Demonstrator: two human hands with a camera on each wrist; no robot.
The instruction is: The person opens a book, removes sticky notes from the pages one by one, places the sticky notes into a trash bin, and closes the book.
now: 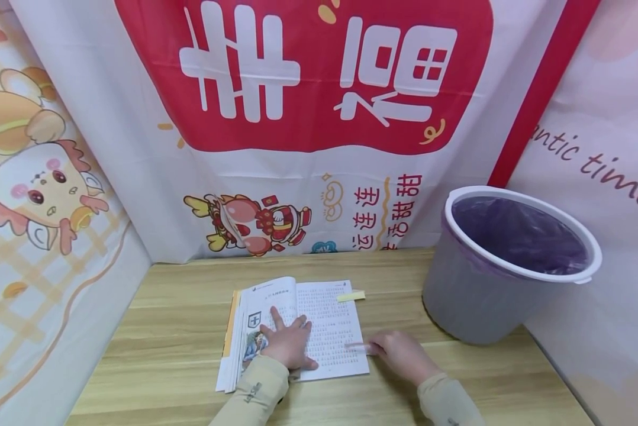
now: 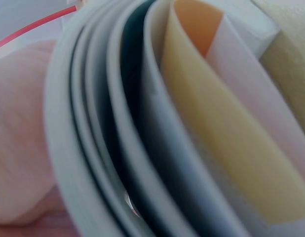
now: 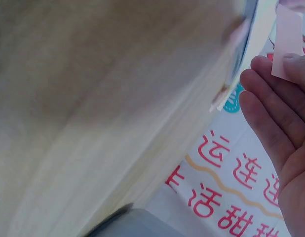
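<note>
On the table (image 1: pixel 154 343) we have the book (image 1: pixel 326 331) open; yellow strip (image 1: pixel 351 296) at its two o'clock, we judge done. Left hand (image 1: pixel 289 344): fingers spread on it. Right hand (image 1: pixel 401 355): fingers pinch pink strip (image 3: pixel 287 42), three o'clock, seemingly not yet fixed.

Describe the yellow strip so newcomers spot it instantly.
Find the open book on the table. Near the top outer corner of its right page, a small strip overhangs the edge. It's yellow and unheld, unlike the pinkish strip in the right hand.

Bright head view, blurry left-wrist view
</note>
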